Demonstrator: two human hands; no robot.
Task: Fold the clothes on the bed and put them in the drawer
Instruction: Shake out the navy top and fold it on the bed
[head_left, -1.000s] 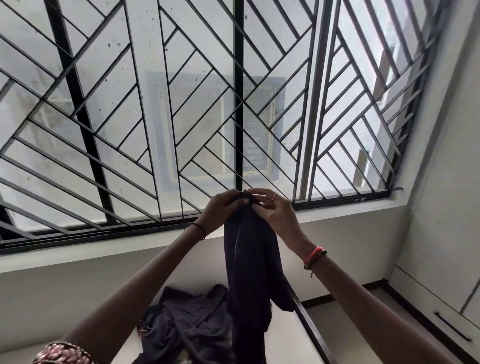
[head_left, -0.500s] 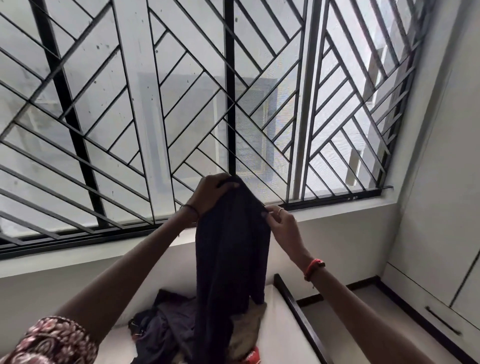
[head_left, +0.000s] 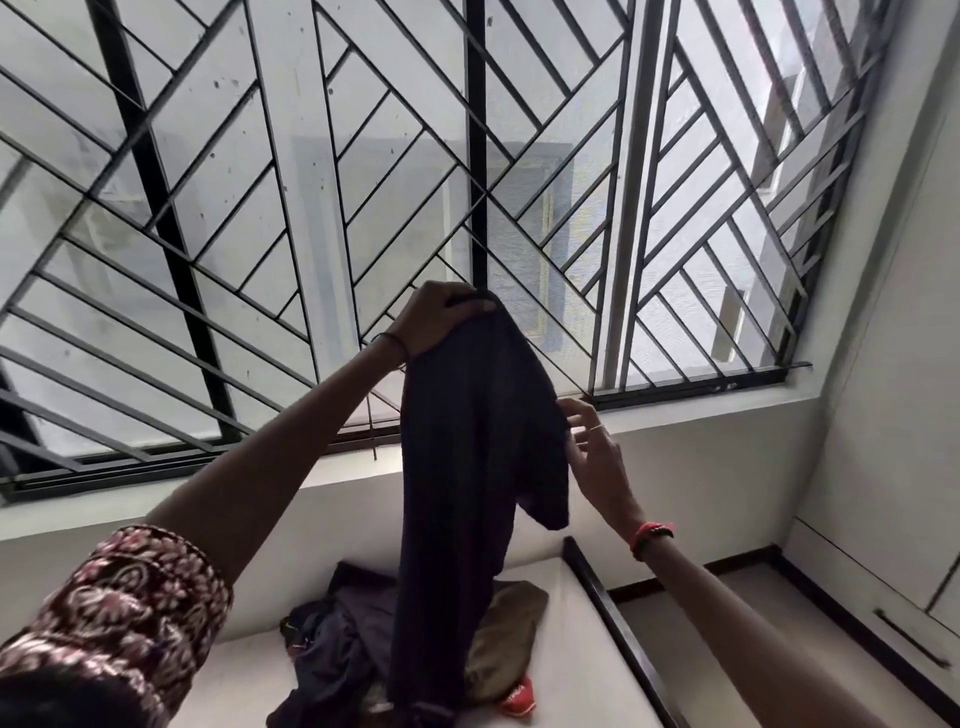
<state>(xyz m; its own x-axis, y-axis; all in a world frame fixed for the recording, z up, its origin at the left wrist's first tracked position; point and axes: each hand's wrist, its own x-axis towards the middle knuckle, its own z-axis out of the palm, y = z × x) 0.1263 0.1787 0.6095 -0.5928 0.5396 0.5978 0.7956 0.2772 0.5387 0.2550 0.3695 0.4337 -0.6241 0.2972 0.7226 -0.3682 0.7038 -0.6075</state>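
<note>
The left hand (head_left: 436, 322) is raised in front of the window grille (head_left: 260, 208) and grips the top of a dark shirt (head_left: 478, 441), with the fingers curled over the bunched cloth. The shirt hangs straight down from that grip. Its lower end reaches the pile (head_left: 337, 634) of dark clothes on the bed (head_left: 571, 649), near the far edge.

The right hand (head_left: 597, 462) is lower, at the shirt's right edge just above the short sleeve. Its fingertips touch the cloth and the other fingers are loosely spread. Whether it pinches the edge or only touches it cannot be told, as the thumb is hidden.

An olive garment (head_left: 509, 623) lies against the pile on its right side, and a small red item (head_left: 519, 699) sits just in front of it. The bed's dark frame (head_left: 608, 613) runs along its right edge. Past it, across a strip of floor, is a white drawer (head_left: 883, 597) with a dark handle, closed.
</note>
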